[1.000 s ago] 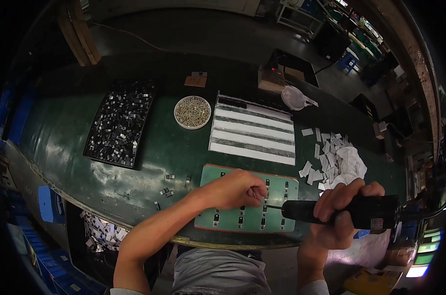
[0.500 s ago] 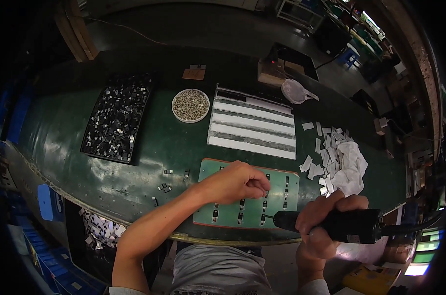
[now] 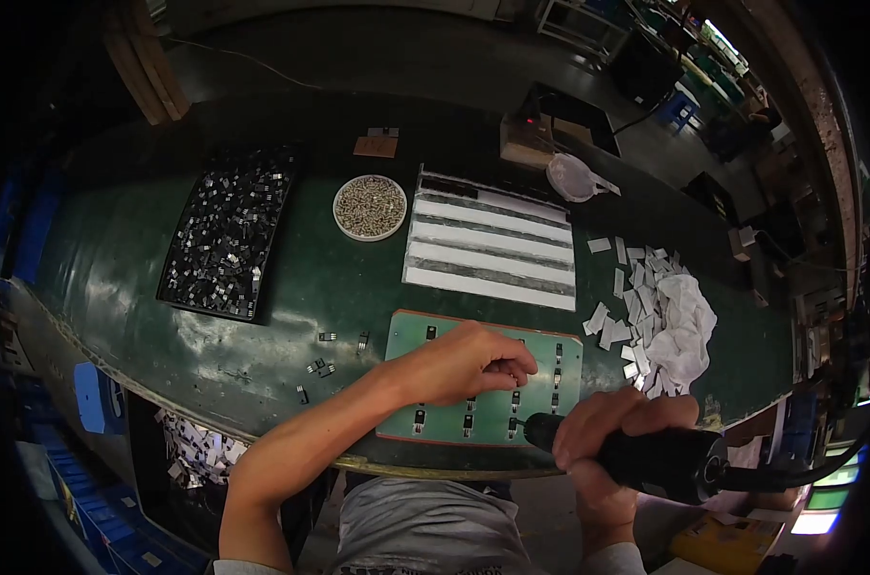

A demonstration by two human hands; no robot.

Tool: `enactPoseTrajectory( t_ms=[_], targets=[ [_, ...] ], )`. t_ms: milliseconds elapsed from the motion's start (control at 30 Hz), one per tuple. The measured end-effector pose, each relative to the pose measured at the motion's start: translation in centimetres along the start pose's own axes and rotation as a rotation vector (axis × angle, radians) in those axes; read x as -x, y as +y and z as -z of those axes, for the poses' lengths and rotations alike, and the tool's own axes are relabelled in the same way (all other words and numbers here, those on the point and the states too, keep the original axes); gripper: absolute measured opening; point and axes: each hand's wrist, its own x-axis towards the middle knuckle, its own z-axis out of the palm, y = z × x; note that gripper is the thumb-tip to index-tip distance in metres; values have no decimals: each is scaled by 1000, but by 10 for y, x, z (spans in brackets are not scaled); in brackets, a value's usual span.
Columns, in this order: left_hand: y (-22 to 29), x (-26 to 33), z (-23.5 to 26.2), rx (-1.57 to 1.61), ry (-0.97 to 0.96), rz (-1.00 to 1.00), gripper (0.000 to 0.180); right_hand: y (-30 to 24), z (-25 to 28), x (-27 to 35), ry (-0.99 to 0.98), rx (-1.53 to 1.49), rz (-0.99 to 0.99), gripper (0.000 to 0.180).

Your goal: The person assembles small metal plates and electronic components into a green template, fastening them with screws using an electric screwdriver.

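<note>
— Left hand, fingertips pinched on green board at lower centre; right hand wrapped around black electric screwdriver?
— Correct. Several small parts seated; other slots vacant, tray of parts upper left full.

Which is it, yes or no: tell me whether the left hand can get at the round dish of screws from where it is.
Probably yes. The left hand rests on the green fixture board, and the round dish of screws lies beyond it across bare green tabletop. Only a few small loose parts lie nearby, none in the way.
</note>
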Motion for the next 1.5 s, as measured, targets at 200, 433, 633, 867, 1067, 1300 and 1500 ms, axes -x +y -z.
enactPoseTrajectory(
  t_ms=[200,433,633,867,1067,1300,1500],
  targets=[
    [-1,-1,-3,-65,-13,-82,31,-1,2,-16,303,-124,223,54],
    [-2,0,-6,-81,-2,-75,40,8,24,-28,270,-149,423,52],
    [-7,0,-8,-80,21,-109,44,11,23,-30,225,-167,410,53],
    [-3,0,-11,-77,47,-109,41,12,16,-31,224,-100,354,53],
    [-6,0,-11,-92,48,-123,36,14,20,-31,229,-42,321,53],
    [-3,-2,-6,-109,168,-137,25,20,52,-52,345,8,330,53],
    [0,-1,-5,-113,175,-77,16,32,66,-62,401,1,289,52]
  ],
)
